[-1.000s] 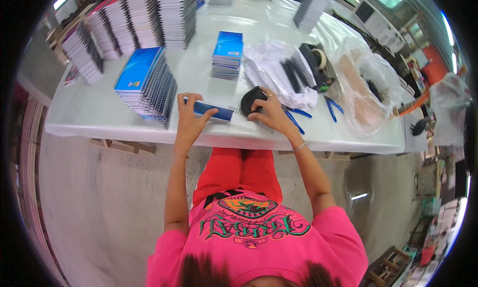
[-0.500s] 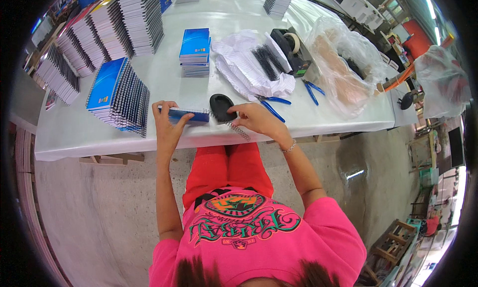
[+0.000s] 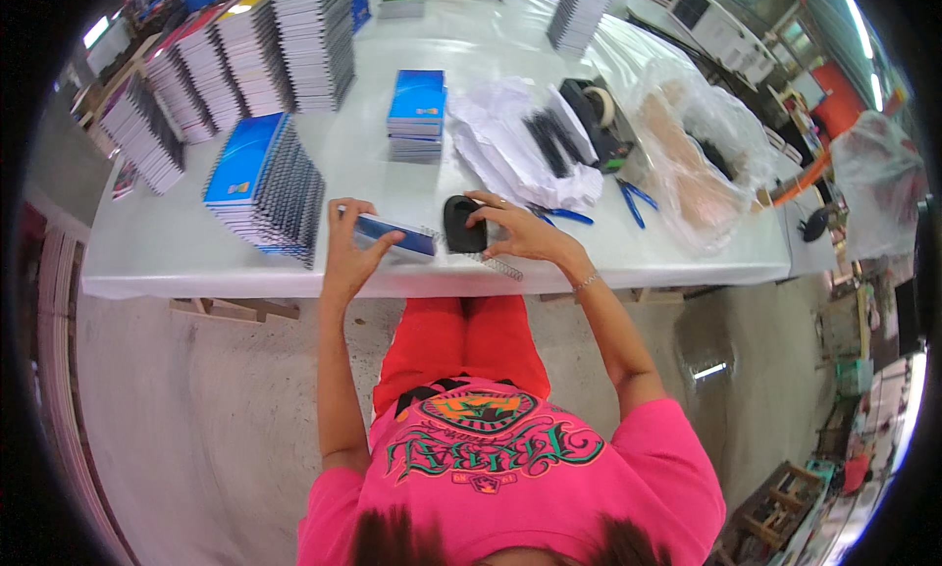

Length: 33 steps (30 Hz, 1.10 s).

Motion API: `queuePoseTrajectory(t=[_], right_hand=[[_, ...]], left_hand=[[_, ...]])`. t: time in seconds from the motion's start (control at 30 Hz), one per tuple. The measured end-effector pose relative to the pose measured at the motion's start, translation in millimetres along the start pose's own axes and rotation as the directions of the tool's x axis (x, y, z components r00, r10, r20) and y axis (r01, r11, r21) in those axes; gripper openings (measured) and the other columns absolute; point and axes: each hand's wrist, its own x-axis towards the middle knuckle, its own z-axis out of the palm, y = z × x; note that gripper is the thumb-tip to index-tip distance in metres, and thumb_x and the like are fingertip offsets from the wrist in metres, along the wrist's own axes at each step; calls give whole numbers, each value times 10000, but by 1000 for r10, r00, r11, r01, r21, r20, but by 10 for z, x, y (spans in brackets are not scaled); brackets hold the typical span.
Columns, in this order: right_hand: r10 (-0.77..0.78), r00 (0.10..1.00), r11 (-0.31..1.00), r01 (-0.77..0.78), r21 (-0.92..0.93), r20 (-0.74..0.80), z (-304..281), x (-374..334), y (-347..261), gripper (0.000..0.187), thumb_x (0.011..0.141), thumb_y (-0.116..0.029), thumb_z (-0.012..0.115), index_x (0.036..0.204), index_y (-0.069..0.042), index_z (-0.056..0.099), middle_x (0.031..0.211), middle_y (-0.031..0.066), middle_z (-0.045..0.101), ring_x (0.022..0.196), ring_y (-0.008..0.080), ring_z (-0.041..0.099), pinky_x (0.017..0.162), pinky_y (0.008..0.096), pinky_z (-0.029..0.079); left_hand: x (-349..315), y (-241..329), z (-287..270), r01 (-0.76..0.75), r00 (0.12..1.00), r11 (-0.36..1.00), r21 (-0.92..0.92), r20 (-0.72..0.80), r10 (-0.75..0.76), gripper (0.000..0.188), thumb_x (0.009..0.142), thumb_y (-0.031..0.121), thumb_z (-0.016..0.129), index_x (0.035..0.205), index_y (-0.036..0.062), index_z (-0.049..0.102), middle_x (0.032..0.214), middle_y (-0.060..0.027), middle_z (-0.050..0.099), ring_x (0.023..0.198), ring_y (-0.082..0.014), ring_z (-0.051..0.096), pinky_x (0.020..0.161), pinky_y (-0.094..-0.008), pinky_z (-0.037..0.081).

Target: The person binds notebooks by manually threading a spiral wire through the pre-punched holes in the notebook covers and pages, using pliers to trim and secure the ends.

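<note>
1. Two bare hands worked close together near the front edge of a white-covered table (image 3: 147, 262).
2. One of them, the left hand (image 3: 349, 257), held a blue notebook (image 3: 419, 241) in a narrow grip, fingers at the back and thumb across the front.
3. That notebook stood on its long edge just in front of the person, slightly blurred.
4. At its right end a thin wire coil (image 3: 506, 269) showed, slanting down to the right and passing under the right hand.
5. The right hand (image 3: 527, 235) had its fingers curled over the right side of a black rounded piece (image 3: 458, 230); whether they also pinched the coil, I could not tell.
6. To the left rose a stack of blue spiral notebooks (image 3: 257, 183), and farther back, between the hands, sat a shorter blue stack (image 3: 417, 110).
7. On the right lay crumpled white paper (image 3: 491, 139) bearing black coils (image 3: 554, 144), beside a tape dispenser (image 3: 613, 149).
8. Nearby were two blue-handled pliers (image 3: 633, 203) and a clear plastic bag (image 3: 702, 188).
</note>
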Motion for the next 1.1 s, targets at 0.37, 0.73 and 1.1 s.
queuePoseTrajectory(t=[0.37, 0.73, 1.1], right_hand=[[51, 993, 332, 82, 940, -105, 144, 32, 87, 359, 905, -259, 658, 1138, -26, 515, 1362, 163, 481, 1247, 237, 495, 1141, 405, 337], [202, 979, 862, -191, 469, 28, -128, 61, -315, 242, 817, -192, 728, 983, -40, 640, 1328, 135, 563, 1193, 201, 518, 1047, 333, 380], [279, 951, 934, -237, 269, -132, -14, 103, -353, 145, 846, -140, 717, 929, -45, 645, 974, -12, 590, 895, 97, 531, 810, 263, 434]], left_hand=[[-35, 7, 130, 93, 994, 989, -115, 60, -87, 535, 685, 273, 860, 1044, 60, 526, 1083, -96, 416, 1010, -259, 483, 870, -354, 427], [-19, -27, 174, 73, 996, 984, -160, 56, -65, 561, 644, 279, 884, 1024, 88, 518, 1031, -60, 444, 953, -223, 486, 840, -324, 430], [-72, -106, 241, 218, 975, 897, -384, 112, -190, 882, 709, 240, 864, 1374, 126, 295, 1155, -130, 462, 1064, -242, 490, 966, -345, 398]])
